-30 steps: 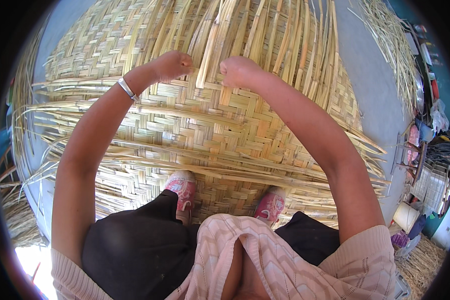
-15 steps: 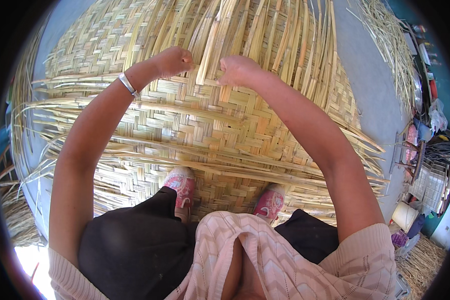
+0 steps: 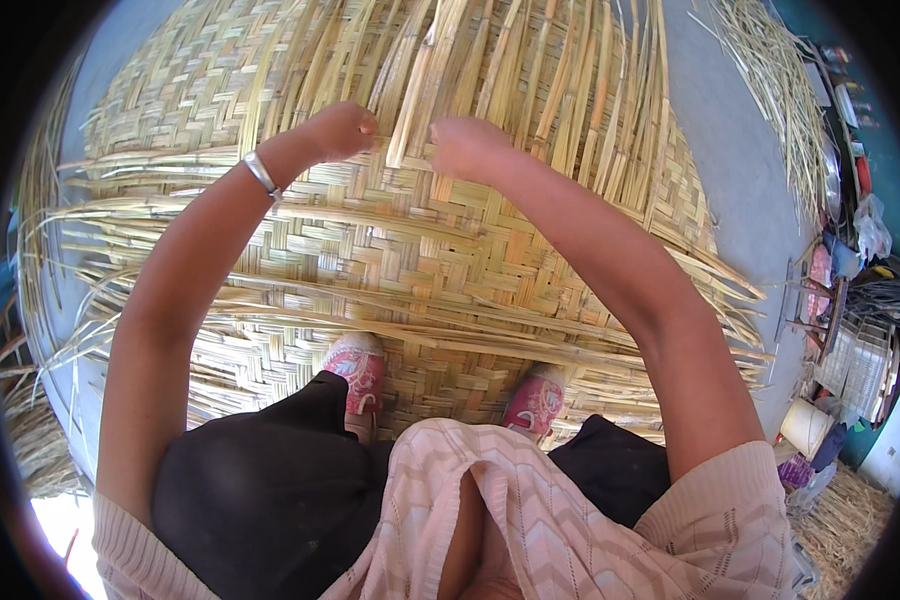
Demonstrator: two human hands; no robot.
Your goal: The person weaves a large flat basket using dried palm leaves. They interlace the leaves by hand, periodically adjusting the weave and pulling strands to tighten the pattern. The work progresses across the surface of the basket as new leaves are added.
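Observation:
A large woven reed mat spreads beneath me, with a herringbone pattern of flat straw-coloured strips. My left hand, a silver bangle on its wrist, is closed over the mat's middle; a thin reed strip shows at its fingertips. Across a small gap, my right hand is closed too, somewhat blurred, and its fingers hide whatever they grip. Between the hands ends a bundle of loose upright strips, running away from me. More loose strips lie crosswise, nearer to me.
My pink shoes stand on the mat. Loose reeds lie on the grey floor at the far right. A cream bucket and household items line the right side. Strip ends stick out past the mat's left edge.
Both hands have shifted slightly left, the left one also a little nearer to me. They stay closed. The right hand has turned a little and looks more blurred.

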